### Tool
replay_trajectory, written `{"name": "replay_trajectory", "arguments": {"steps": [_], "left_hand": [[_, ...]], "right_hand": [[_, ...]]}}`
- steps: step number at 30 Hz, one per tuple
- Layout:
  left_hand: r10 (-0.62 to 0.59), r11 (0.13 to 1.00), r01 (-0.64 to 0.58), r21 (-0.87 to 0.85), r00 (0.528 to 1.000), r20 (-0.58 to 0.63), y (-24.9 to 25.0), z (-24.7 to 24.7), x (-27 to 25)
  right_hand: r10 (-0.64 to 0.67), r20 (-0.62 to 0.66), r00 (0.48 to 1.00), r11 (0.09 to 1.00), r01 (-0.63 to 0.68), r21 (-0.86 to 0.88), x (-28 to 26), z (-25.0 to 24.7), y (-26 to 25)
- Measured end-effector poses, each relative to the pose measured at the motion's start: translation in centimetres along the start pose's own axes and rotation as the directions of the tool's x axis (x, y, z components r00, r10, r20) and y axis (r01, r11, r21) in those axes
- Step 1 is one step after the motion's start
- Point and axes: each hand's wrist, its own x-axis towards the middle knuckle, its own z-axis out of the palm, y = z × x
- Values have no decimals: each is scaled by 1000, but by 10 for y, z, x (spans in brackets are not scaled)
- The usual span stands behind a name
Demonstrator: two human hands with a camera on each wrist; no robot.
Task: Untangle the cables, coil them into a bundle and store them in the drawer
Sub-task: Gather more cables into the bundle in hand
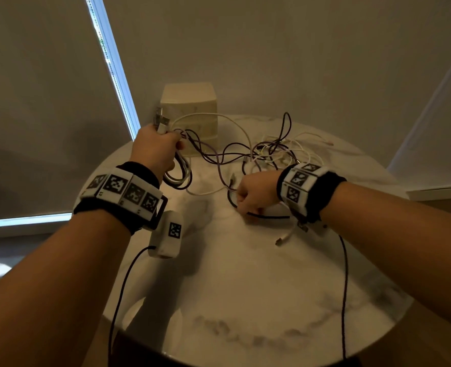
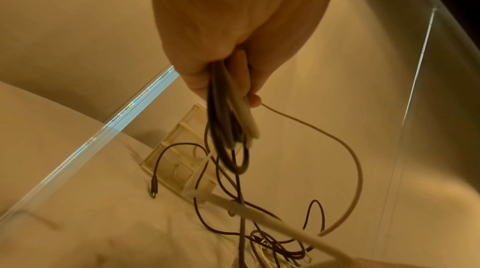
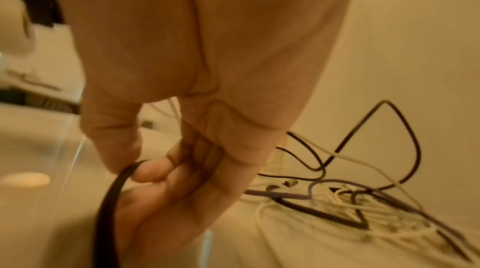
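My left hand (image 1: 155, 149) is raised at the table's back left and grips a bunch of looped cables (image 1: 179, 173) in white, black and purple, with USB plugs (image 1: 162, 120) sticking up from the fist. The left wrist view shows those cable loops (image 2: 231, 128) hanging from the fingers. Strands run from the bunch to a tangle of cables (image 1: 277, 152) lying at the back right. My right hand (image 1: 253, 194) is low on the table and pinches a black cable (image 3: 114, 194) between thumb and forefinger. A small beige drawer unit (image 1: 190, 107) stands at the back, drawers closed.
The round white marble table (image 1: 245, 287) carries everything. A loose white cable end (image 1: 285, 237) lies under my right wrist. Grey walls and a window blind surround the table, and dark sensor leads hang from both wrists.
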Motion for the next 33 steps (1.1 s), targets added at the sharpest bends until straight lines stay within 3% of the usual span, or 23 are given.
{"name": "replay_trajectory", "arguments": {"steps": [2, 4, 6, 8, 11, 12, 14, 19, 24, 29, 33], "left_hand": [[10, 1000, -9, 14, 1000, -22, -3, 2, 3], [39, 996, -38, 78, 999, -11, -5, 6, 4], [62, 990, -70, 124, 996, 68, -3, 10, 1], [56, 989, -75, 129, 988, 143, 1, 12, -3], [135, 986, -143, 91, 986, 94, 9, 13, -7], [161, 984, -166, 58, 983, 82, 13, 14, -9], [151, 987, -145, -68, 984, 97, 19, 18, -11], [75, 922, 31, -387, 964, 255, 28, 24, -20], [133, 887, 10, -462, 952, 276, 32, 30, -26], [137, 838, 141, -527, 881, 453, 38, 35, -37], [181, 801, 108, -589, 894, 411, 36, 36, -38]], "right_hand": [[-58, 81, 995, 947, 29, 321, -15, -1, 2], [-158, 55, 986, 806, 97, 583, -30, -9, 4], [-206, -108, 973, 645, 218, 732, -40, -23, 9], [-149, -340, 928, 467, 369, 803, -47, -38, 15], [-19, -563, 826, 127, 561, 818, -59, -57, 25], [-3, -600, 800, 75, 598, 798, -61, -61, 27], [-12, -636, 772, 114, 633, 766, -62, -61, 27], [-77, -660, 747, 377, 635, 674, -53, -46, 20], [-142, -635, 759, 566, 589, 577, -51, -30, 7], [-255, -608, 752, 663, 594, 456, -47, -20, -1], [-289, -549, 784, 739, 548, 393, -42, -19, 5]]}}
